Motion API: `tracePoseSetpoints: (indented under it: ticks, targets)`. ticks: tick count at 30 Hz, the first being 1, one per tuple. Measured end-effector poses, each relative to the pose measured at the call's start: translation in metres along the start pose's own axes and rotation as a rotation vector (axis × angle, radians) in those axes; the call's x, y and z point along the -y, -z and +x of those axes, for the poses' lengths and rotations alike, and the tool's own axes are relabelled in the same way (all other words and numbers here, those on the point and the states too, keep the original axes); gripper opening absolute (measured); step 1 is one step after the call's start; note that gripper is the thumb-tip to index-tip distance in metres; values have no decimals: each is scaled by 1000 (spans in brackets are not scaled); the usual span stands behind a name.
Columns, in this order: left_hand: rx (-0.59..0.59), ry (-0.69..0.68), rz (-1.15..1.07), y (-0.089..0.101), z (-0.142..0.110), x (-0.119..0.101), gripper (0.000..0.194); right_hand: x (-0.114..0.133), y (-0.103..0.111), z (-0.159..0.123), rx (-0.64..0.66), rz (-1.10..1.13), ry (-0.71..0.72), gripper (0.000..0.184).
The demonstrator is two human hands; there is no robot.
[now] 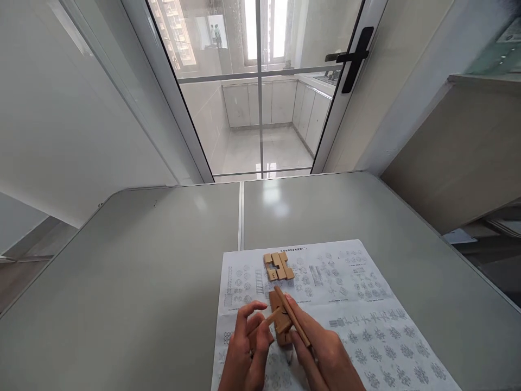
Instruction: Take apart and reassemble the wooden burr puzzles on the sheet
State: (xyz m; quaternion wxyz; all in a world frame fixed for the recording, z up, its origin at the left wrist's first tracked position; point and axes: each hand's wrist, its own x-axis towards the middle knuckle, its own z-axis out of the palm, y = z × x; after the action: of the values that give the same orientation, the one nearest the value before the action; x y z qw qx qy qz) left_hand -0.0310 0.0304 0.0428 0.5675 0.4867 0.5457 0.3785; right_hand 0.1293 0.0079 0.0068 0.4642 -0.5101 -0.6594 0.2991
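Note:
Both my hands meet low in the head view over a printed instruction sheet (350, 304). My left hand (248, 347) pinches a short wooden bar (272, 317) between thumb and fingers. My right hand (321, 353) grips a partly joined cluster of notched wooden puzzle pieces (281, 326), with one long bar (292, 316) lying diagonally across its fingers. The short bar's end touches the cluster. Just beyond the hands, several loose notched wooden pieces (279, 266) lie side by side on the sheet.
The sheet lies on a grey folding table (142, 271) with a centre seam (241, 217). Past the far edge is a glass door (260, 87) with a black handle (353, 57). A wooden cabinet (468, 152) stands to the right.

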Motion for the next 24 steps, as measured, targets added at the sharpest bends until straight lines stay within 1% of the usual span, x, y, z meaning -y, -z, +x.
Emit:
tracePoseSetpoints:
  ticks: [5,9,13,15,19,24]
  targets:
    - [15,-28,-101,-11,0,-4,41,13,-11,0,3,43,83,57]
    - [20,-73,-140,-16,-3,-4,43,18,-12,0,-37,58,56,55]
    - [26,-57,-188,-16,-5,-1,42,15,-9,-2,-37,63,41,54]
    - [1,-52,-192,-17,-5,2,40,12,-10,-4,-35,60,36,52]
    - [-90,-52,-164,-20,-6,7,35,10,-17,-10,-34,54,17,51]
    - [-176,-56,-89,-23,-6,8,34,11,-26,-12,-63,48,54,52]
